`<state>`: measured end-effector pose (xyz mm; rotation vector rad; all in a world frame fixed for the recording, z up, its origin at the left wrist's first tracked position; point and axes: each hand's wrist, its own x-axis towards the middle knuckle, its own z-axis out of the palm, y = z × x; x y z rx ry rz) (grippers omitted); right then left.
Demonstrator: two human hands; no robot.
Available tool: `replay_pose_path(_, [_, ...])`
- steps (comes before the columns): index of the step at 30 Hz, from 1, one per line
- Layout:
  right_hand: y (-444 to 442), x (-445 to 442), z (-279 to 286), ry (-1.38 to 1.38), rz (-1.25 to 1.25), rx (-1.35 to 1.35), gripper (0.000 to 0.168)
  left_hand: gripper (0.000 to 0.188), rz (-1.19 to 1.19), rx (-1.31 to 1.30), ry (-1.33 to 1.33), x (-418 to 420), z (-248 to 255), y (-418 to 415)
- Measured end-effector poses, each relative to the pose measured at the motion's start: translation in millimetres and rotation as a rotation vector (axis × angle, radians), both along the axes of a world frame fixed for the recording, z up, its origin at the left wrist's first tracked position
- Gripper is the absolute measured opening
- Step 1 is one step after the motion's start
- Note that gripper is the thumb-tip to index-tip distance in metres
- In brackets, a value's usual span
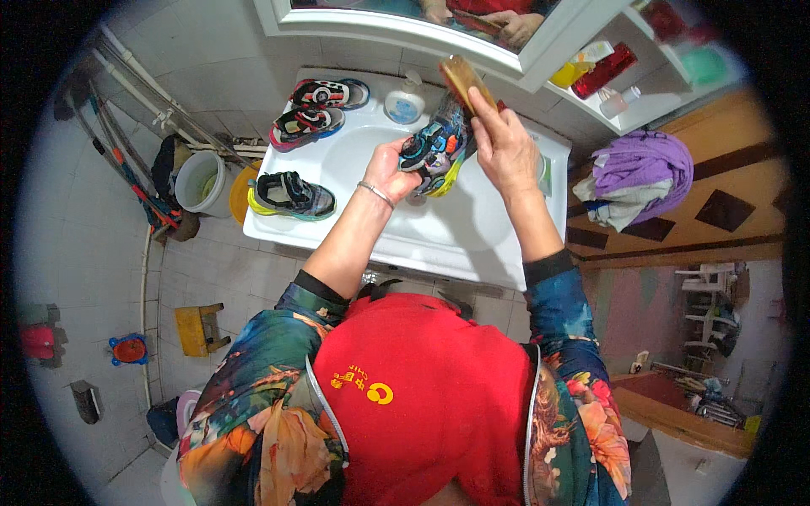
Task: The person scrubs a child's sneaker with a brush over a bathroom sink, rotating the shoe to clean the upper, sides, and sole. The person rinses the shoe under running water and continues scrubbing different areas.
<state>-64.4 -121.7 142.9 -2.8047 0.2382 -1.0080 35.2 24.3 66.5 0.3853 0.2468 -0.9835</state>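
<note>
My left hand [391,172] grips a multicoloured sneaker [436,155] with a yellow-green sole edge, held up over the white washbasin [354,161]. In my right hand [506,148] is a brush with a wooden back [467,82], up against the far end of the sneaker. The brush's bristles are mostly hidden behind its back. On the basin's left ledge stands a black and grey sneaker [291,195] with a yellow-green heel. Behind it, two sneakers with red and black parts, one nearer [307,126] and one farther [329,95], sit side by side.
A white pump bottle [405,100] stands at the basin's back edge. Above hangs a white-framed mirror [405,28], beside a shelf [639,104] with several bottles. A purple cloth [642,171] hangs at right. At left are a white bucket [201,183] and a yellow stool [197,330].
</note>
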Motion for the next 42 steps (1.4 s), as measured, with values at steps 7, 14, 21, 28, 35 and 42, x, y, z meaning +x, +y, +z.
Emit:
replay_pose_path(7, [38, -53, -54, 0.055, 0.141, 0.083, 0.055, 0.034, 0.017, 0.008, -0.02, 10, -14, 11])
replay_pose_path(14, [-4, -32, -53, -0.187, 0.207, 0.411, 0.074, 0.032, -0.096, -0.101, 0.027, -9, -14, 10])
replay_pose_path(21, [20, -63, -100, 0.236, 0.366, 1.696, 0.053, 0.039, -0.182, -0.329, 0.013, -20, -7, 11])
replay_pose_path(28, [40, -64, -83, 0.225, 0.062, 1.693, 0.042, 0.039, -0.241, 0.175, -0.697, -35, -6, 11])
replay_pose_path(35, [30, -106, -72, 0.116, 0.07, 0.603, 0.055, 0.035, -0.207, 0.237, -0.506, -14, -29, 4])
replay_pose_path(42, [-18, -65, -46, 0.192, -0.013, 0.293, 0.04, 0.033, -0.413, 0.094, -0.519, -20, -30, 4])
